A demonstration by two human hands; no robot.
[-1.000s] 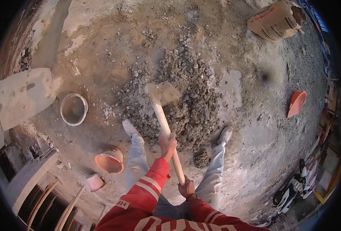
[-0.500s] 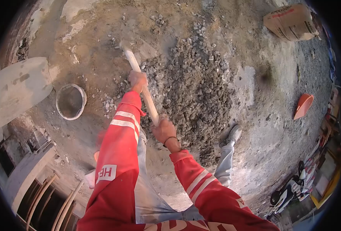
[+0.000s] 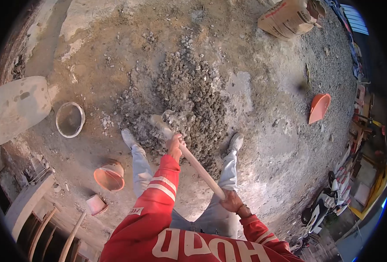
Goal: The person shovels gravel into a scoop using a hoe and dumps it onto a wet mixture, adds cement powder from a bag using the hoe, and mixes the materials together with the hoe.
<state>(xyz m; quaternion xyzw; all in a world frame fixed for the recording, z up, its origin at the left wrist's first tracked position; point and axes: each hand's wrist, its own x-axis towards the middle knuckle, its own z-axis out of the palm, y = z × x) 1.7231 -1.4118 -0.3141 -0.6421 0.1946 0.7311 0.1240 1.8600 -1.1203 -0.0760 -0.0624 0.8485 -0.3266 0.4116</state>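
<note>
A wooden-handled hoe [image 3: 200, 170] slants across the space between my legs, its head low on a heap of wet grey concrete mix [image 3: 189, 91]. My left hand [image 3: 175, 145] is wrapped round the handle close to the head. Near the handle's rear end, my right hand [image 3: 233, 201] is closed round it. Grey clumps lie on and around the hoe's head, which is partly hidden. My shoes stand on either side of the heap.
A round bucket [image 3: 70, 120] and a flat board [image 3: 21, 109] are at the left. An orange bucket [image 3: 109, 175] and a small pinkish container [image 3: 96, 204] sit lower left. A paper sack [image 3: 287, 19] stands upper right, an orange scoop-like piece [image 3: 319, 108] at right, a motorcycle [image 3: 320, 207] lower right.
The hoe has come back from the heap's upper left side toward my feet. My right hand has moved down and right, and my left hand also sits lower, both still gripping the handle.
</note>
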